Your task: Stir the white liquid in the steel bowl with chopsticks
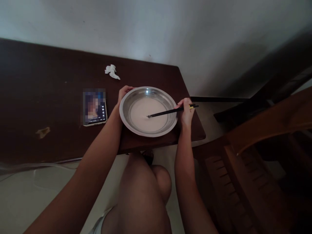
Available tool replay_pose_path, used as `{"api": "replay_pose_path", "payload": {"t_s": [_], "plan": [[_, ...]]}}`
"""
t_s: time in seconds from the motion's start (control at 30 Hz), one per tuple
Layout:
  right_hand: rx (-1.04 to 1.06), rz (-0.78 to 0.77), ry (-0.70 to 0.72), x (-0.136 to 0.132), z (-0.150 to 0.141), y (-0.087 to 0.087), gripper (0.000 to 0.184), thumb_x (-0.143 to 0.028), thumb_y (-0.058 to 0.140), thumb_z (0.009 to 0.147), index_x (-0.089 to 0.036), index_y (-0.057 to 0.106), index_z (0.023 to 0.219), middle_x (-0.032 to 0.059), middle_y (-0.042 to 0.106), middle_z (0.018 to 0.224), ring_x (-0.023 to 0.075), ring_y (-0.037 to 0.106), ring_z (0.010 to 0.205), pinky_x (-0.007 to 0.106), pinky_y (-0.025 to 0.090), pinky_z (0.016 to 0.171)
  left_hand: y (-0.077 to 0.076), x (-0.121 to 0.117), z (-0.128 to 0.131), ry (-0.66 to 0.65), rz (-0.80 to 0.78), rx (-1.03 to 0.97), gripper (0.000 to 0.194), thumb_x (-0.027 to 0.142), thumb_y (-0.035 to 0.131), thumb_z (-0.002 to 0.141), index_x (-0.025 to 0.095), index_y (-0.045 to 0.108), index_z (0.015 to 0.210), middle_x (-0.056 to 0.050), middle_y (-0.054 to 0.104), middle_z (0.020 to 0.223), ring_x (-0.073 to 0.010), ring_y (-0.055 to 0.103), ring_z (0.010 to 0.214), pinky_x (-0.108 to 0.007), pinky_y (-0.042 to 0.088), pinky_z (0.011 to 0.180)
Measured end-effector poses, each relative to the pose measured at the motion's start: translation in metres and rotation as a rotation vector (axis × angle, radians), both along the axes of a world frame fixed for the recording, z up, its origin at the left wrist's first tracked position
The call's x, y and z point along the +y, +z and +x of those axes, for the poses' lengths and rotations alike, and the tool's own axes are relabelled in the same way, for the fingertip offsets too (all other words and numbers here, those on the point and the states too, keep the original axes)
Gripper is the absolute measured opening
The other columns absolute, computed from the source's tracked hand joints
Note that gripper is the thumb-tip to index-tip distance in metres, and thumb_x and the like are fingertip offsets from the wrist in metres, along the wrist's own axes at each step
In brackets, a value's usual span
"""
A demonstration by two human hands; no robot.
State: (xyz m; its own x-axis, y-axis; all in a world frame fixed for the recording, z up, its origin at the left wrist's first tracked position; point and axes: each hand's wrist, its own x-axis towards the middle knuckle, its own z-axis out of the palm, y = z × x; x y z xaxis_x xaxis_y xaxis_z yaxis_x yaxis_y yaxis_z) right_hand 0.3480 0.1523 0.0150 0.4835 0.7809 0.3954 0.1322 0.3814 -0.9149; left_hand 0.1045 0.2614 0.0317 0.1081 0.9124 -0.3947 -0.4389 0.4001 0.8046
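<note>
A wide metal bowl (124, 112) rests on the dark table near its front right corner, with a pale, milky liquid (153, 109) inside. My left hand (124, 93) grips the bowl's left rim, its fingers partly hidden behind the edge. Wrapped round a pair of black chopsticks (165, 112) with gold-coloured bands, my right hand (186, 110) is at the bowl's right rim. The chopsticks slope down to the left, and their tips dip into the liquid near the middle of the bowl.
On the dark table (60, 68), a phone (95, 109) with a lit screen lies left of the bowl. Behind it is a crumpled white tissue (112, 71). A wooden chair (243, 169) stands at the right, and a pale cable (48, 165) runs along the table's front left edge.
</note>
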Motion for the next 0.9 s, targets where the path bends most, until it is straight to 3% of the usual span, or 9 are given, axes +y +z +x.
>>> {"api": "replay_pose_path", "payload": {"t_s": [0.1,0.27,0.43,0.63,0.8,0.9], "plan": [[-0.065,-0.032,0.056,-0.0013,-0.0022,0.0022,0.054,-0.078,0.064,0.085,-0.026,0.062,0.071,-0.0078,0.055,0.053,0.0116,0.059,0.051,0.029,0.053,0.062,0.0,0.0,-0.0005,-0.011,-0.001,-0.016,0.019,0.024,0.054,0.087,0.021,0.069,0.077,-0.003,0.068,0.064,-0.0249,0.078,0.091,-0.029,0.061,0.082],[0.044,0.019,-0.1,0.0011,0.0004,-0.0002,0.056,-0.077,0.06,0.087,-0.025,0.056,0.067,-0.0079,0.055,0.055,0.0092,0.055,0.048,0.028,0.051,0.06,0.0031,-0.0022,0.0005,-0.005,-0.001,-0.009,0.027,0.021,0.049,0.09,0.021,0.068,0.071,-0.004,0.068,0.063,-0.0255,0.077,0.09,-0.029,0.06,0.082],[-0.051,-0.031,0.058,-0.0011,-0.0006,-0.0001,0.051,-0.075,0.063,0.088,-0.026,0.061,0.072,-0.0079,0.054,0.053,0.0108,0.057,0.049,0.028,0.052,0.061,0.0068,-0.0061,0.0014,-0.022,0.023,-0.007,0.037,0.021,0.047,0.094,0.019,0.068,0.065,-0.005,0.066,0.063,-0.0207,0.074,0.078,-0.024,0.057,0.071],[-0.03,0.016,-0.103,0.0013,0.0021,-0.0019,0.053,-0.074,0.052,0.094,-0.026,0.056,0.072,-0.0083,0.052,0.053,0.0098,0.056,0.048,0.027,0.051,0.06,0.0015,0.0007,-0.0003,-0.017,0.011,0.028,0.028,0.021,0.05,0.09,0.021,0.068,0.069,-0.003,0.069,0.064,-0.0239,0.076,0.084,-0.027,0.06,0.079],[-0.091,-0.022,0.067,-0.003,-0.0009,0.0014,0.047,-0.07,0.061,0.092,-0.026,0.061,0.075,-0.0083,0.054,0.053,0.011,0.059,0.053,0.028,0.053,0.065,0.0013,-0.0001,-0.0009,-0.04,0.03,0.028,0.02,0.024,0.054,0.086,0.022,0.068,0.073,-0.003,0.07,0.065,-0.0256,0.077,0.087,-0.03,0.06,0.081],[-0.062,0.003,-0.02,-0.0023,-0.0015,0.0026,0.049,-0.071,0.06,0.092,-0.026,0.061,0.075,-0.008,0.056,0.055,0.0111,0.06,0.054,0.029,0.054,0.068,0.0059,-0.0046,0.0008,-0.026,0.014,0.01,0.026,0.022,0.05,0.089,0.022,0.068,0.069,-0.004,0.069,0.062,-0.0249,0.076,0.09,-0.03,0.059,0.081]]}}
